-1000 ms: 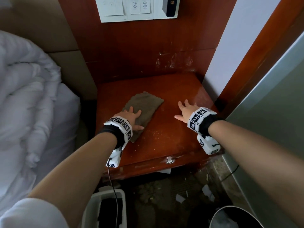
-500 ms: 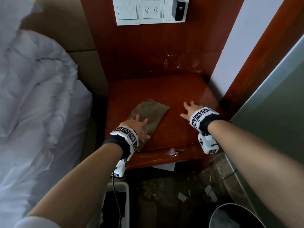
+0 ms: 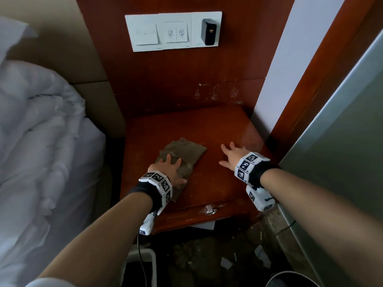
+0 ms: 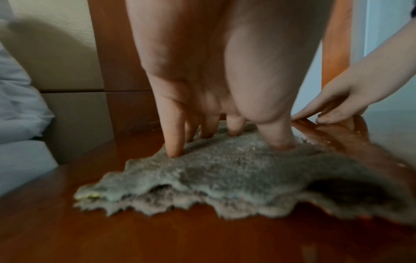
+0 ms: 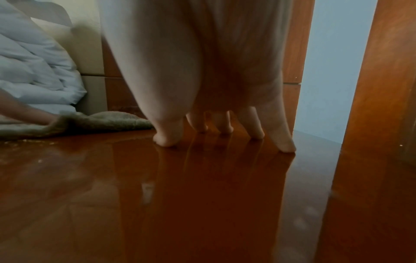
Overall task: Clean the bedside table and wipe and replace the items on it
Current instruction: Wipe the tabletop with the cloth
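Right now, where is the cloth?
In the head view the cloth lies on the left half of the table, flat under the left hand; the right hand rests on bare wood beside it.

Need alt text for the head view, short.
A person's left hand presses a grey-brown cloth flat on a glossy wooden bedside table, while the right hand rests spread on bare wood beside it. White bedding lies left; a wall switch panel hangs above.

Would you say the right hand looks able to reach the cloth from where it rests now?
Probably yes. The right hand rests flat on the table just beside the cloth, with only bare wood between them. The left hand presses the cloth's near part, leaving its far end free.
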`<state>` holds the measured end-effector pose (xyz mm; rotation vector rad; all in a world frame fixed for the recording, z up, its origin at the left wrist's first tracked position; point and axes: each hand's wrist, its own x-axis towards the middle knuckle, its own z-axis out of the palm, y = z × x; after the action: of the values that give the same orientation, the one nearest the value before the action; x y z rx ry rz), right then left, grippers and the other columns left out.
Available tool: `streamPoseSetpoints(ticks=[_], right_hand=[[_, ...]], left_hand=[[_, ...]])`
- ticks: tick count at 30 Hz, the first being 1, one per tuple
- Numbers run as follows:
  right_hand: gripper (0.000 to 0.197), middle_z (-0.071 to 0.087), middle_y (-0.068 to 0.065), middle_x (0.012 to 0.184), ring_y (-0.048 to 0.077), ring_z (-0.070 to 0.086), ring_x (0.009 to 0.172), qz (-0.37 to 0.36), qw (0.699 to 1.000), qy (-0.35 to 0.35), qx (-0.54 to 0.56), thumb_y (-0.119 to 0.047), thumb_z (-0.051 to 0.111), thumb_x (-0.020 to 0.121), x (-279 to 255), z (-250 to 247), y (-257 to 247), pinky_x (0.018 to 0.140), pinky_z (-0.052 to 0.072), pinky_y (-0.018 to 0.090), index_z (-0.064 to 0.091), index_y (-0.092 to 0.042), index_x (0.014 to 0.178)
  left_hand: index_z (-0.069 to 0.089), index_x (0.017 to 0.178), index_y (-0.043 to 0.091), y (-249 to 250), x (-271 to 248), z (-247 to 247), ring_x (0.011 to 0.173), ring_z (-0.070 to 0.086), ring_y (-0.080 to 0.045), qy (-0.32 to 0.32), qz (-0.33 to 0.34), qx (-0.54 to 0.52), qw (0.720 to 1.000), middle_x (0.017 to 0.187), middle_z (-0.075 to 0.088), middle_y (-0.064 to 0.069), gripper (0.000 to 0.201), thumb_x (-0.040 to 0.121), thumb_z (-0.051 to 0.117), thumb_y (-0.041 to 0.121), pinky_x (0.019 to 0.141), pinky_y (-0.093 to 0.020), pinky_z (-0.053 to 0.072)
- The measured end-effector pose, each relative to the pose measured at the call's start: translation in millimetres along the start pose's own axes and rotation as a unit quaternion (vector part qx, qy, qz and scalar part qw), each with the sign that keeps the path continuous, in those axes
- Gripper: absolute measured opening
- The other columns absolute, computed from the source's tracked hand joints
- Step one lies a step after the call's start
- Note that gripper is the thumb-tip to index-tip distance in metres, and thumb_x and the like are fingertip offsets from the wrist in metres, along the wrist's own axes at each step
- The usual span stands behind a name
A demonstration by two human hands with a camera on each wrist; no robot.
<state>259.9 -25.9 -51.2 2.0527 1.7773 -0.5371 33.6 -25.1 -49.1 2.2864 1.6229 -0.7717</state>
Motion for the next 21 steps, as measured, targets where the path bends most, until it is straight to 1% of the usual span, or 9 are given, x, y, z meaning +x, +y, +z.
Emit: streamPoseSetpoints(ticks=[5, 8, 12, 21], right_hand=[[0.073, 0.0, 0.01, 0.159, 0.052, 0.012, 0.139, -0.009, 1.0, -0.004, -0.012, -0.053, 0.04, 0.094, 6, -4, 4, 0.11, 0.03, 0.056, 0.002, -0.029, 0.151], [0.076, -0.001, 0.009, 0.159, 0.052, 0.012, 0.139, -0.015, 1.0, -0.006, -0.02, -0.056, 0.041, 0.092, 10, -8, 4, 0.109, 0.029, 0.055, 0.0, -0.03, 0.151], [0.078, -0.003, 0.008, 0.16, 0.054, 0.008, 0.139, -0.022, 1.0, -0.016, -0.008, -0.056, 0.043, 0.091, 16, -14, 4, 0.11, 0.027, 0.057, 0.0, -0.032, 0.151], [0.082, -0.007, 0.005, 0.16, 0.054, 0.0, 0.139, -0.032, 0.999, -0.033, 0.018, -0.058, 0.048, 0.088, 29, -20, 5, 0.108, 0.028, 0.063, -0.001, -0.035, 0.15]], left_hand=[[-0.004, 0.15, 0.031, 7, 31, -20, 0.145, 0.011, -0.034, 0.008, 0.008, 0.005, 1.0, 0.159, -0.007, -0.008, 0.083, 0.088, 0.038, 0.065, 0.111, -0.05, 0.032], [-0.005, 0.151, 0.029, 9, 48, -31, 0.145, 0.011, -0.036, 0.007, 0.015, 0.013, 1.0, 0.159, -0.008, -0.01, 0.083, 0.088, 0.036, 0.065, 0.112, -0.049, 0.031], [-0.005, 0.15, 0.029, 11, 70, -43, 0.145, 0.012, -0.035, 0.012, 0.022, 0.023, 0.999, 0.159, -0.006, -0.011, 0.084, 0.087, 0.035, 0.067, 0.113, -0.049, 0.029], [-0.007, 0.15, 0.03, 11, 99, -68, 0.144, 0.013, -0.037, 0.011, 0.023, 0.033, 0.999, 0.159, -0.007, -0.011, 0.085, 0.087, 0.035, 0.067, 0.113, -0.049, 0.028]])
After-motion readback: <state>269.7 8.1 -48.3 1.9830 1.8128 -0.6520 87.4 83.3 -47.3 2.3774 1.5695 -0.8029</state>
